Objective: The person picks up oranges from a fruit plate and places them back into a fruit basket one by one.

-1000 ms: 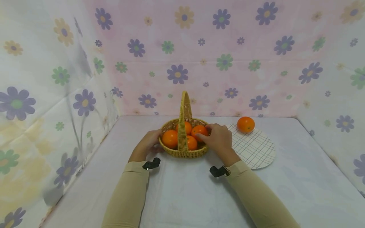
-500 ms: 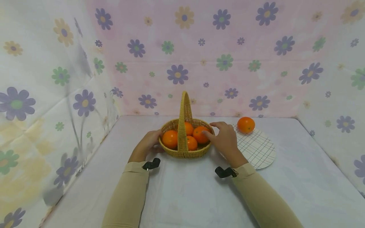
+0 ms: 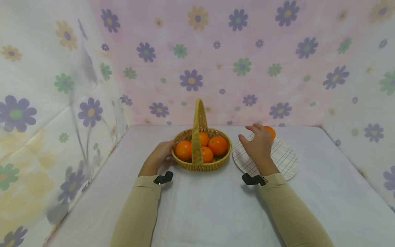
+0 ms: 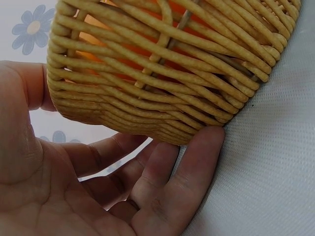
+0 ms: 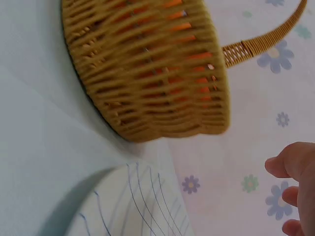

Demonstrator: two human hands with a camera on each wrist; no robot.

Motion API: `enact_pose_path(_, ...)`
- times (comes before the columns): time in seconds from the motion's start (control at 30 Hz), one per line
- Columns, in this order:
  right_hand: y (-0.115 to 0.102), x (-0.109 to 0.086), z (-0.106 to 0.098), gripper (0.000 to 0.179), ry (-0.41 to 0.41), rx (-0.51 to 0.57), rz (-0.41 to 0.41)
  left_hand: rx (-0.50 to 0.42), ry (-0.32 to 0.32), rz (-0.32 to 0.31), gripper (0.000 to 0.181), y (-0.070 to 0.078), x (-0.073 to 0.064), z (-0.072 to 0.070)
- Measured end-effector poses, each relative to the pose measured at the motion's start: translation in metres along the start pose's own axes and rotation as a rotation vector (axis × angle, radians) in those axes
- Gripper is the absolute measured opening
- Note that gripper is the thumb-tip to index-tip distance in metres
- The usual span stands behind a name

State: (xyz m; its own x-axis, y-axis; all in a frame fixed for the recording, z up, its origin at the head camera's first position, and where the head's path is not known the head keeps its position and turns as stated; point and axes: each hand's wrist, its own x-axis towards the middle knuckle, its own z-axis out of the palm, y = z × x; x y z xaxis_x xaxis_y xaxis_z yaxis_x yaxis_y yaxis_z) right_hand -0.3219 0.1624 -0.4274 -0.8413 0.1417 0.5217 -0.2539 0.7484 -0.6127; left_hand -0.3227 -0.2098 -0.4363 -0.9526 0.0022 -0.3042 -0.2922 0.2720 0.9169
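A yellow wicker basket (image 3: 213, 167) with a tall handle stands mid-table, with several oranges (image 3: 218, 145) inside. My left hand (image 3: 158, 156) holds its left end; in the left wrist view the thumb is at the rim and the fingers curl against the lower wicker wall (image 4: 147, 73). My right hand (image 3: 260, 145) hovers over the checked plate (image 3: 285, 159) with thumb and fingers spread, holding nothing. Behind that hand, a single orange (image 3: 271, 133) on the plate's far edge is partly hidden. Fingertips of the right hand (image 5: 298, 172) show at the right wrist view's edge.
White cloth (image 3: 197, 206) covers the table. Flower-printed fabric (image 3: 216, 51) walls it in at the back and on both sides. The plate lies just right of the basket.
My right hand has left the orange at the basket's right side and moved right over the plate, its fingers spreading. The left hand and the basket have stayed in place.
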Motion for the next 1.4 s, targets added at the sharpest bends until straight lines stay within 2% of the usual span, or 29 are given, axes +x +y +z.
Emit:
enact_pose_path(0.13, 0.006, 0.003, -0.009, 0.052, 0.063, 0.005, 0.068, 0.029, -0.003, 0.009, 0.029, -0.001, 0.0, 0.0)
enact_pose_path(0.27, 0.015, 0.007, -0.014, 0.065, 0.076, 0.019, 0.166, 0.026, -0.004, 0.019, 0.029, -0.001, 0.0, 0.0)
enact_pose_path(0.5, 0.032, 0.01, -0.02, 0.088, 0.043, 0.098, 0.315, 0.025, 0.003, 0.011, 0.03, -0.004, 0.0, 0.0)
enact_pose_path(0.67, 0.041, 0.011, -0.022, 0.097, -0.006, 0.123, 0.398, 0.013, 0.003, 0.012, 0.03, -0.004, 0.0, 0.0)
enact_pose_path(1.03, 0.054, 0.008, -0.022, 0.1, -0.041, 0.203, 0.491, -0.02, -0.007, 0.014, 0.026, -0.001, -0.001, 0.001)
enact_pose_path(1.4, 0.065, 0.008, -0.017, 0.1, -0.064, 0.223, 0.485, -0.016, -0.004, 0.005, 0.028, -0.003, 0.001, -0.001)
